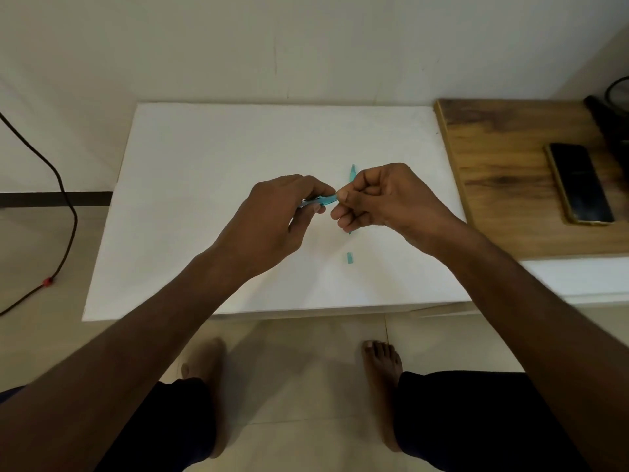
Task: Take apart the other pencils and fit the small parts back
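Two hands meet above the middle of the white tabletop point(238, 158), both working one teal pen. The left hand point(272, 212) has its fingers curled round the pen barrel point(325, 200), of which only a short teal stretch shows past the knuckles. The right hand point(377, 195) pinches the exposed end of that barrel between thumb and forefinger, with the other fingers curled in. A longer teal part point(352, 172) stands out behind the right hand, and its lower tip shows below the fingers; whether the hand holds it or it lies on the tabletop beneath cannot be told. A small teal piece point(350, 259) lies loose on the tabletop, nearer the front edge, apart from both hands.

Risks, as a judgement:
- The right hand's pinch covers very little surface. If the parts are pulled apart with force, a sudden release may throw a part off the tabletop onto the tiled floor point(306, 352).
- The loose piece is small and unguarded. A forearm that sweeps toward the front edge may knock it off.
- Any small inner part, if one is present, may drop unseen, since both hands hide the joint.

A phone point(580, 183) lies on the wooden surface point(503, 165) past the right edge, well apart from the work.
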The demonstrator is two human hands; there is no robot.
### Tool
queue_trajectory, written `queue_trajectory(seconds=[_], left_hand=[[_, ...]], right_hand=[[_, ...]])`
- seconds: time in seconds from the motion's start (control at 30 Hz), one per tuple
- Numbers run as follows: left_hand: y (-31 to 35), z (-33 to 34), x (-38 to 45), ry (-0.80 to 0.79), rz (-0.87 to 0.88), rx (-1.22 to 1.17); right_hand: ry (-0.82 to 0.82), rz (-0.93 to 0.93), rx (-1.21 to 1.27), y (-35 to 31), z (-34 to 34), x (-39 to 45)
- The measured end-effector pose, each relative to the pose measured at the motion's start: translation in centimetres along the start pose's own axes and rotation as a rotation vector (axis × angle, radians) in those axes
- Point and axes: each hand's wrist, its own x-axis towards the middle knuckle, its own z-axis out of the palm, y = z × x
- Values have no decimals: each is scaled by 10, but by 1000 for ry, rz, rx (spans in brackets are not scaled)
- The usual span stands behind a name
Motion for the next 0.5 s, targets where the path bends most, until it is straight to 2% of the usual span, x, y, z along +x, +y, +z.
queue_trajectory(seconds=[0.13,0.23,0.3,0.4,0.5], left_hand=[[-1,0,1,37,-23,-62],[-3,-2,4,64,-59,-126],[-6,-1,4,83,-103,-164],[-9,1,4,92,-213,-223],[-11,2,6,84,-282,-258]], right_hand=[[8,102,225,0,2,0],[87,54,206,-1,1,2],[145,39,-34,-1,-3,0],[146,100,-666,9,-4,-7],[79,199,-948,25,15,-11]])
